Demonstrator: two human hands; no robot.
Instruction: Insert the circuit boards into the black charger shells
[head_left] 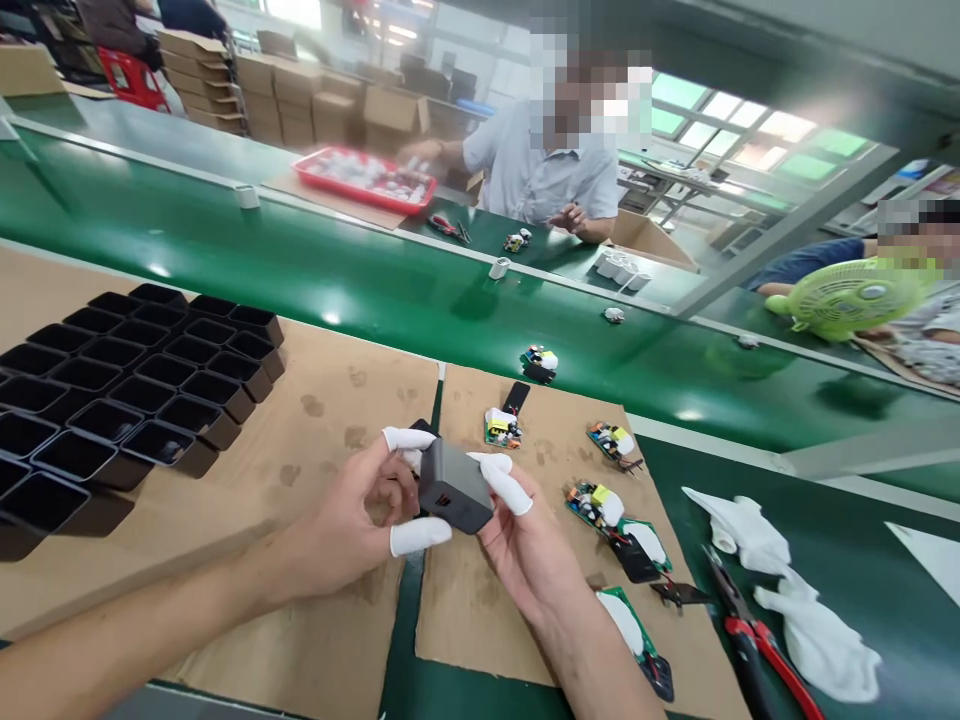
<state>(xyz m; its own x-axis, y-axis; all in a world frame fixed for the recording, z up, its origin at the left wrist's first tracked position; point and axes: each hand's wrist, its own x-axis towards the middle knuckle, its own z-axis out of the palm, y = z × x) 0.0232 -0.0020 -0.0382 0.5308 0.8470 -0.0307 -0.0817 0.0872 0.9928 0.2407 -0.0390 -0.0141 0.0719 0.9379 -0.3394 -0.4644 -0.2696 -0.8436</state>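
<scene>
Both my hands hold a black plastic case (459,487) with a small slot in its near face, above the cardboard. My left hand (367,515), with white finger cots on thumb and index finger, grips it from the left. A dark flat piece behind the case is partly hidden by those fingers. My right hand (525,540), also in white finger cots, holds the case's right side. Just beyond lies a circuit board (501,426) with a black plate wired to it. More circuit boards (596,505) lie to the right, some with black plates attached.
Rows of open black cases (142,365) stand at left on cardboard (315,390). Red-handled pliers (742,620) and white cloths (817,620) lie at right. Across the green conveyor belt (360,300), a person (540,170) sits beside a red tray (367,205). A green fan (847,295) stands farther right.
</scene>
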